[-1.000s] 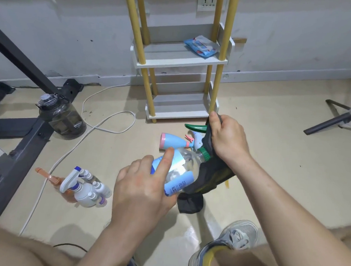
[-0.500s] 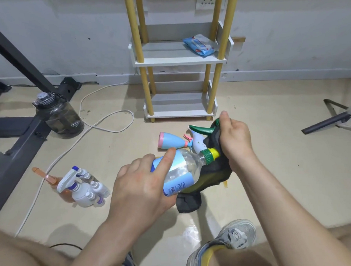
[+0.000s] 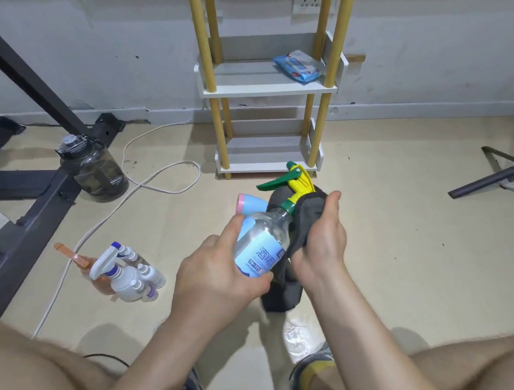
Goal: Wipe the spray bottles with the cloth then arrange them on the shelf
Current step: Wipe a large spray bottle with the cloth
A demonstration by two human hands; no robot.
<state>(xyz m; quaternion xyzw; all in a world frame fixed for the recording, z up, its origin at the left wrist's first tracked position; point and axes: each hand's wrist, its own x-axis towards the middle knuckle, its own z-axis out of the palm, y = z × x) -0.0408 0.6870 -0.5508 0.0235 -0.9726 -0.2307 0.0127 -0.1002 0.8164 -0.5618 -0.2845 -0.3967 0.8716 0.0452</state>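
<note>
My left hand (image 3: 217,269) grips a clear spray bottle (image 3: 262,242) with a light blue label and a green and yellow trigger head, tilted up to the right. My right hand (image 3: 321,242) holds a dark grey cloth (image 3: 305,214) against the bottle's neck and side; the cloth's loose end hangs below. A blue and pink bottle (image 3: 249,203) lies on the floor behind them, partly hidden. Several white spray bottles (image 3: 128,271) and an orange one stand grouped on the floor at the left. The white and yellow shelf (image 3: 266,86) stands against the wall ahead.
A blue wipes packet (image 3: 298,65) lies on the shelf's upper tier. A dark water jug (image 3: 93,170) and a black metal frame (image 3: 28,202) are at the left, with a white cable (image 3: 150,181) looping across the floor. A dark stand leg (image 3: 486,181) lies at the right. My shoe (image 3: 313,371) is below.
My right hand with the cloth has slid from the trigger head down to the neck and shoulder, baring the green and yellow head. My left hand has turned the bottle slightly.
</note>
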